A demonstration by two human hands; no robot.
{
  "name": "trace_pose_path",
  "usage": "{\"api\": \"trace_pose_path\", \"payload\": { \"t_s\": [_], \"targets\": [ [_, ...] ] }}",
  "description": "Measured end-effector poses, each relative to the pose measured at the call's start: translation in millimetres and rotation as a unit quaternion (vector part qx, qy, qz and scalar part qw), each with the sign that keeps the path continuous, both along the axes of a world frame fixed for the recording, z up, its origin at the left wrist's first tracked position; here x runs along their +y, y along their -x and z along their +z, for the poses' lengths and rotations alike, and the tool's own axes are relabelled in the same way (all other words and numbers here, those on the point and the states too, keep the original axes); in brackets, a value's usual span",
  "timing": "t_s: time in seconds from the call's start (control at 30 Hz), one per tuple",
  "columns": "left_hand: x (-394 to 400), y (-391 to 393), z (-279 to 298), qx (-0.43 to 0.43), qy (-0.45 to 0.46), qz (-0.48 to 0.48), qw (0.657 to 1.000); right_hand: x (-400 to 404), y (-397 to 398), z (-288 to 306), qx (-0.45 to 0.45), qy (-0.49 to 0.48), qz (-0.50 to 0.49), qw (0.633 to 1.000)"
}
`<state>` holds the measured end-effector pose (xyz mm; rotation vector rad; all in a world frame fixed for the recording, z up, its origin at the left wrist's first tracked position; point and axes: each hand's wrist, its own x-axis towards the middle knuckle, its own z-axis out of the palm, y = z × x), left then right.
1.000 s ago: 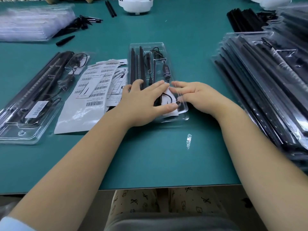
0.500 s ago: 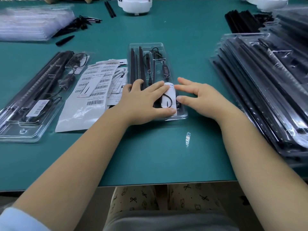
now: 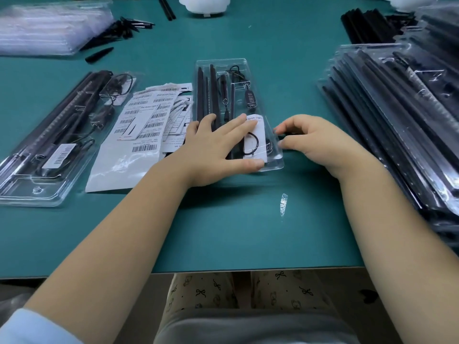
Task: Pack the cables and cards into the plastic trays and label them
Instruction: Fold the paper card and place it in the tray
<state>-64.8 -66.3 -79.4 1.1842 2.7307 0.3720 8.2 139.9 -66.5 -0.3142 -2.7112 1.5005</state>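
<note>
A clear plastic tray (image 3: 221,64) lies lengthwise in the middle of the green table, holding black rods, a black cable (image 3: 238,78) with a controller and a white card (image 3: 257,135). My left hand (image 3: 218,147) lies flat on the tray's near end, fingers straight, thumb along the front edge. My right hand (image 3: 313,140) is at the tray's right edge, fingertips and thumb curled against the rim. A sheet of barcode labels (image 3: 146,120) lies left of the tray.
A packed, labelled tray (image 3: 49,145) lies at the left. A tall stack of packed trays (image 3: 397,115) fills the right side. Empty clear trays (image 3: 44,28) sit far left, loose black rods (image 3: 365,23) far right. A scrap of clear film (image 3: 283,202) lies near the front edge.
My right hand slid off the top of the tray to its right edge and curled its fingers there. My left hand stayed flat on the near end; the white card is more exposed.
</note>
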Motion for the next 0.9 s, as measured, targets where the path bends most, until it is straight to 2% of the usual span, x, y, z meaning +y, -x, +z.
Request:
{"api": "trace_pose_path", "payload": {
  "t_s": [0.13, 0.2, 0.37, 0.5, 0.7, 0.8, 0.9],
  "targets": [
    [-1, -2, 3, -0.013, -0.002, -0.01, 1.0, 3, -10, 7, -0.037, 0.06, 0.096, 0.993],
    [-2, -2, 5, -0.035, -0.014, -0.011, 0.999, 2, -11, 7, -0.042, 0.039, 0.113, 0.992],
    [-2, -2, 5, -0.019, 0.007, -0.017, 1.0, -8, -6, -3, 0.015, -0.012, 0.027, 0.999],
    [-2, -3, 4, -0.01, 0.006, -0.016, 1.0, -8, -3, -7, 0.005, -0.017, 0.013, 1.0],
    [-1, -2, 2, -0.004, 0.003, -0.016, 1.0, -13, 1, -11, 0.037, -0.029, -0.008, 0.999],
    [-1, -2, 2, 0.002, 0.005, -0.017, 1.0, -16, 3, -12, 0.048, -0.066, -0.017, 0.997],
    [-1, -2, 3, 0.01, 0.006, -0.017, 1.0, -21, 6, -12, 0.052, -0.144, -0.004, 0.988]
  ]
}}
